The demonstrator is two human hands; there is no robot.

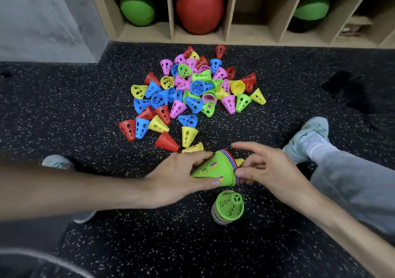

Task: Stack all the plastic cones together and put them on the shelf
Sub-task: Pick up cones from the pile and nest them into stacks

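My left hand (181, 177) grips a stack of nested cones (215, 168) with a green cone outermost, held sideways just above the floor. My right hand (263, 166) pinches a yellow cone (239, 162) at the stack's wide open end, thumb against the coloured rims. A second stack with a green cone on top (228, 207) stands on the floor right below my hands. A heap of several loose cones (192, 89) in red, blue, yellow, pink and green lies on the floor ahead. The wooden shelf (230, 10) runs along the back.
The shelf's compartments hold two green balls (136, 5) (312, 7) and a red ball (199, 8); one compartment between them stands open. My right leg in grey trousers and a pale shoe (307, 136) lies at right; another shoe (56, 161) at left. A grey wall (42, 17) rises at far left.
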